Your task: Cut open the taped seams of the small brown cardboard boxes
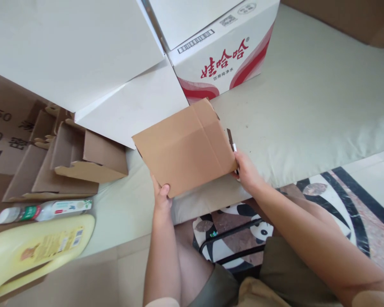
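A flat, folded piece of brown cardboard (185,147) is held up in front of me over a pale mat. My left hand (160,195) grips its near left corner, thumb on top and fingers hidden behind. At its right edge my right hand (245,170) pinches the board, next to a small white and dark item (234,147) that I cannot make out. Both hands are closed on the cardboard.
A white carton with red print (223,55) stands at the back, white flaps (83,55) beside it. At the left lie folded cardboard boxes (73,162), a water bottle (44,210) and a yellow jug (35,251). A panda-patterned stool (233,238) sits near my legs.
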Demonstrator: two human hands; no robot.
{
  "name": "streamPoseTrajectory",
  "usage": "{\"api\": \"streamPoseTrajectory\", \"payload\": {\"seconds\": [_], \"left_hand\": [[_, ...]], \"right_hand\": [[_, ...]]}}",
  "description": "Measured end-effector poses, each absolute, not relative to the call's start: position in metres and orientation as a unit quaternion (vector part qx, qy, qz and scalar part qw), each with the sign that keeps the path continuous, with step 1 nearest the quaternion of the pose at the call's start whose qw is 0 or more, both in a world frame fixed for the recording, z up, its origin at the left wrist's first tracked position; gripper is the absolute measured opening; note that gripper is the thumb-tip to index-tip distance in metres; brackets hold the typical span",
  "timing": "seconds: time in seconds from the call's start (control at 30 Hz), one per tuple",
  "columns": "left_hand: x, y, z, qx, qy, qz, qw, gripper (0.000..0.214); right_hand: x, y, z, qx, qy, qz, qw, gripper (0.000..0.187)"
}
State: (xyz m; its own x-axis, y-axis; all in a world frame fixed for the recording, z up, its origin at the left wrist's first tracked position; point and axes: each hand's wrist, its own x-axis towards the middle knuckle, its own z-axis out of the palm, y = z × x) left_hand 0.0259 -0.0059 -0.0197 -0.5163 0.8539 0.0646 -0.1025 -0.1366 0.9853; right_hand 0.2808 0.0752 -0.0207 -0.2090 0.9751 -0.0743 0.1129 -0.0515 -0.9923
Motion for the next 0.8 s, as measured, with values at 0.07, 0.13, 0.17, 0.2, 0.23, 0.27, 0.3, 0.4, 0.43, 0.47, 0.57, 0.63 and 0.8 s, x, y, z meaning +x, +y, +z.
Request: {"api": "streamPoseTrajectory", "payload": {"seconds": [0.07, 0.13, 0.17, 0.2, 0.23, 0.27, 0.3, 0.4, 0.43, 0.47, 0.57, 0.63, 0.8], "left_hand": [[0.03, -0.001, -0.016, 0.333, 0.547, 0.693, 0.331, 0.074], [0.032, 0.003, -0.015, 0.318, 0.543, 0.718, 0.298, 0.071], [0.032, 0.005, -0.015, 0.314, 0.539, 0.731, 0.276, 0.069], [0.031, 0.007, -0.015, 0.316, 0.536, 0.741, 0.253, 0.067], [0.03, 0.008, -0.015, 0.323, 0.532, 0.749, 0.23, 0.066], [0.029, 0.009, -0.016, 0.332, 0.527, 0.754, 0.209, 0.065], [0.027, 0.01, -0.017, 0.342, 0.524, 0.756, 0.194, 0.066], [0.024, 0.01, -0.021, 0.362, 0.527, 0.748, 0.178, 0.073], [0.024, 0.01, -0.022, 0.367, 0.531, 0.743, 0.176, 0.076], [0.024, 0.01, -0.023, 0.372, 0.534, 0.738, 0.174, 0.078], [0.025, 0.009, -0.024, 0.387, 0.539, 0.727, 0.175, 0.081], [0.026, 0.009, -0.023, 0.392, 0.548, 0.716, 0.181, 0.083], [0.031, 0.007, -0.02, 0.401, 0.556, 0.702, 0.195, 0.077]], "right_hand": [[0.28, 0.075, -0.015, -0.499, -0.492, 0.591, 0.401, 0.037], [0.279, 0.075, -0.009, -0.503, -0.466, 0.613, 0.393, 0.031], [0.278, 0.074, -0.006, -0.505, -0.467, 0.613, 0.389, 0.029], [0.278, 0.073, -0.004, -0.508, -0.469, 0.61, 0.388, 0.028], [0.277, 0.072, -0.003, -0.506, -0.47, 0.607, 0.394, 0.028], [0.277, 0.071, -0.002, -0.498, -0.472, 0.605, 0.404, 0.027], [0.276, 0.069, -0.002, -0.485, -0.476, 0.604, 0.417, 0.027], [0.274, 0.061, 0.0, -0.438, -0.537, 0.588, 0.417, 0.034], [0.273, 0.058, 0.002, -0.426, -0.575, 0.573, 0.4, 0.035], [0.272, 0.055, 0.004, -0.413, -0.617, 0.553, 0.378, 0.034], [0.269, 0.047, 0.009, -0.394, -0.715, 0.488, 0.309, 0.029], [0.267, 0.045, 0.01, -0.409, -0.744, 0.452, 0.272, 0.029], [0.263, 0.048, 0.005, -0.422, -0.757, 0.423, 0.265, 0.033]]}}
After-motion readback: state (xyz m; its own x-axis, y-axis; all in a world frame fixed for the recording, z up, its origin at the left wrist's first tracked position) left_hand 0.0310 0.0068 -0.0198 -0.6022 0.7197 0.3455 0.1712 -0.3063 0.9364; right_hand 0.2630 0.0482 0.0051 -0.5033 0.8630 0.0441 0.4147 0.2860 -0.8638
